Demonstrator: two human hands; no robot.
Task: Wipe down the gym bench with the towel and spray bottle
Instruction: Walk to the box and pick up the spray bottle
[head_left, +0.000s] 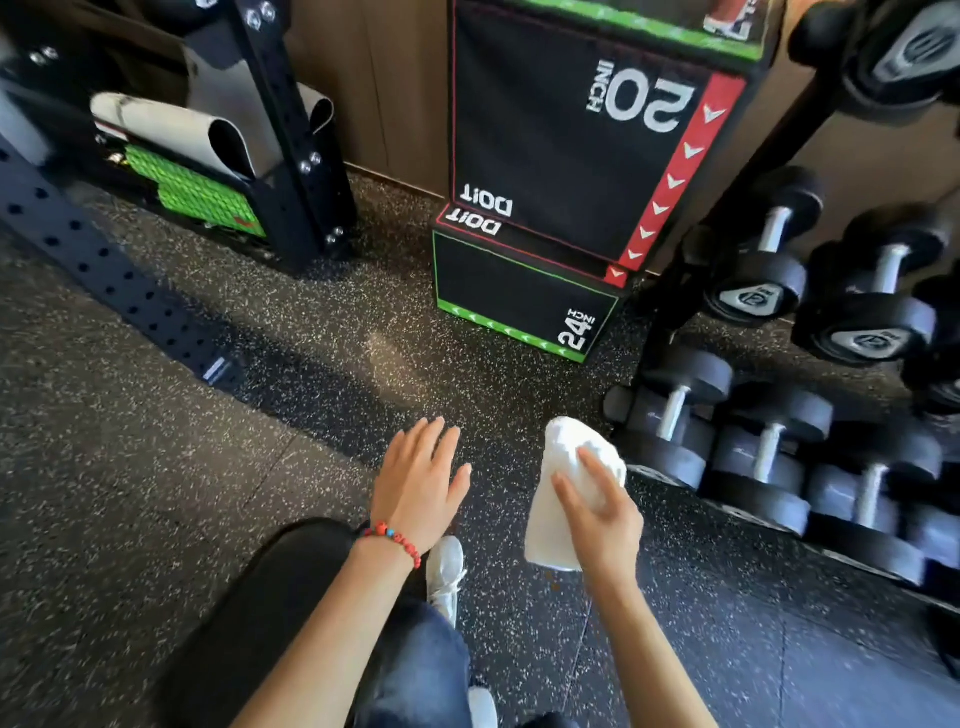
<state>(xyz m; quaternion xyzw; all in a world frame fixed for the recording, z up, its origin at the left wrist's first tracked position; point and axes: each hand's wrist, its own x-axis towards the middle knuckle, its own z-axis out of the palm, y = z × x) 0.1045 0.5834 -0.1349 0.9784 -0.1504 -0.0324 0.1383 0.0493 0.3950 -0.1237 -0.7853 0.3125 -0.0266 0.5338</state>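
Two hands show at lower centre of the frame. The left hand (420, 486) is spread flat with straight fingers, holding nothing, above the black bench pad (270, 613) at lower left. The right hand (597, 506) grips a white towel (563, 488) just right of centre, over the speckled floor (156, 493).

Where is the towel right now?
Head view, lower right of centre: the white towel is gripped in the right hand, beside the dumbbell rack.
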